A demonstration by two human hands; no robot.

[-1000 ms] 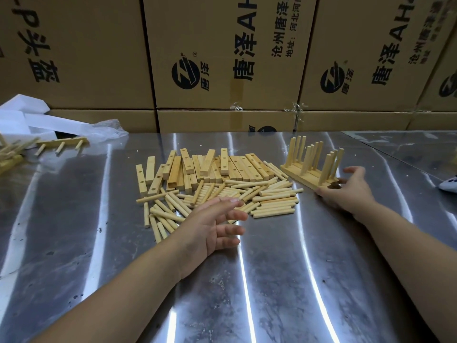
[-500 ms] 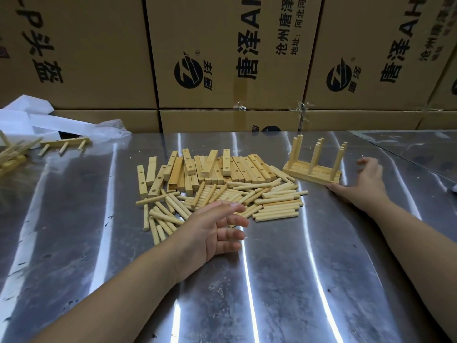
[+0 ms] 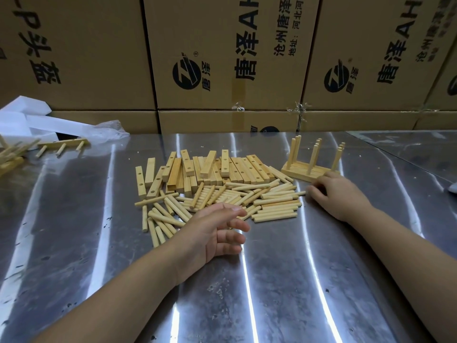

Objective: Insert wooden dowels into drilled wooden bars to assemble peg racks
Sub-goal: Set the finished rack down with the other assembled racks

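1. My left hand (image 3: 217, 233): loose, fingers spread, empty, at the near edge of the dowels (image 3: 274, 203).
2. My right hand (image 3: 333, 194): curled at the pile's right end; grip unclear.
3. The drilled bars (image 3: 237, 169) lie just beyond, long axes near-far; neither hand clearly nearer.

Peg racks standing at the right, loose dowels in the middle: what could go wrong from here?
1. The right hand lies close in front of the standing peg racks; a careless move might knock them over.
2. The loose dowels are round and lie on a smooth metal table; the left hand, open at the edge of the pile, might set some rolling.
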